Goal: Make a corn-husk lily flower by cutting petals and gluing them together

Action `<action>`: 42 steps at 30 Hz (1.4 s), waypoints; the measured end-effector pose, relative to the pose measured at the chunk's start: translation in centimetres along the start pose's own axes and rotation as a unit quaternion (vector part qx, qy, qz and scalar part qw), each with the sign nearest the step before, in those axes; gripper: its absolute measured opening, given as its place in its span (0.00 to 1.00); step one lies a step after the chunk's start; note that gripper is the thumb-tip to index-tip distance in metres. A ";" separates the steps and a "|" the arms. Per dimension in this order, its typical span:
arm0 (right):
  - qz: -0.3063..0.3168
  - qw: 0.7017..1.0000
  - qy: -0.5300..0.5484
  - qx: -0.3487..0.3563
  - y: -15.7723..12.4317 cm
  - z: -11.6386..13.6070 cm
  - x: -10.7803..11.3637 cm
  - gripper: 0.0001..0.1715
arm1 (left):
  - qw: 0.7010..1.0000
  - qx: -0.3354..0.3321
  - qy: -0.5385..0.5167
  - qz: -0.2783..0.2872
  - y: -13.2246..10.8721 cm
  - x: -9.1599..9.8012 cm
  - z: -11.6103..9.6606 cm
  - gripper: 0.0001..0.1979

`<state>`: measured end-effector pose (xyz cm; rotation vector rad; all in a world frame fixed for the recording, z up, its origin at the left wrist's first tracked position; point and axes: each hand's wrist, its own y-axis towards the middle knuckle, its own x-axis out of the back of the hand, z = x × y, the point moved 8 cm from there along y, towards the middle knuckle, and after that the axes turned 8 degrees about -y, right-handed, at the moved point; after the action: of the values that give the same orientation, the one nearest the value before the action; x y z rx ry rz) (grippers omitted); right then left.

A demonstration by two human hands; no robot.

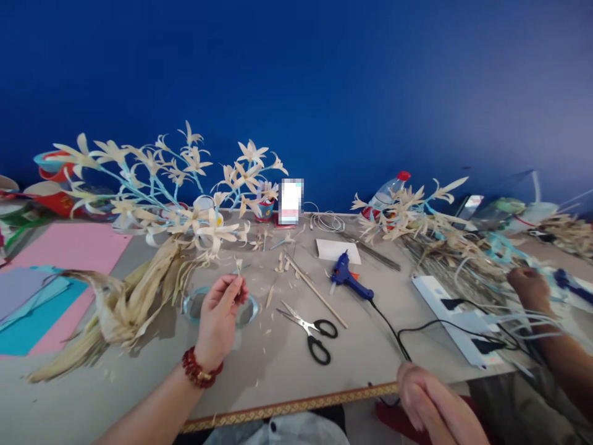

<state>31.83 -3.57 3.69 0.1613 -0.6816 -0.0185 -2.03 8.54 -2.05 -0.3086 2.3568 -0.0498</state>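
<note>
My left hand (pixel 221 312) is closed in a pinch around a small pale flower piece (pixel 239 264) that looks made of corn husk. Below it on the table lies a ring of light-blue tape (pixel 191 304). My right hand (pixel 428 398) hangs at the table's front edge with its fingers curled together; whatever is in them, if anything, is hidden. Between my hands lie black-handled scissors (pixel 309 332), partly spread. Beyond them are a thin wooden stick (pixel 319 295) and a blue glue gun (pixel 351 278) on its side, its cord running toward my right hand.
Dried corn husks (pixel 127 296) lie left, near pink paper (pixel 81 244). Husk flowers on blue stems (pixel 160 185) stand behind. A white power strip (pixel 449 321) with cables is at right, where another person's hand (pixel 530 287) rests. A phone (pixel 291 203) stands by the wall.
</note>
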 end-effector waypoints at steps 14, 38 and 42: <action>0.022 0.958 -0.228 0.173 12.1 2.6 -5.5 0.19 | 0.997 0.000 0.080 0.010 0.1 -0.1 0.6 0.10; 0.055 0.948 -0.313 0.031 17.9 -7.3 -2.6 0.13 | 0.991 -0.008 0.126 0.035 -0.7 -0.6 1.1 0.11; 0.043 0.967 -0.251 0.027 18.9 -8.0 -0.7 0.13 | 0.992 -0.006 0.121 0.040 -0.9 -0.7 1.1 0.11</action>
<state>35.63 16.23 0.03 0.1819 -1.1952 0.0437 -0.56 7.94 -2.24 -0.2252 2.6082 -0.0361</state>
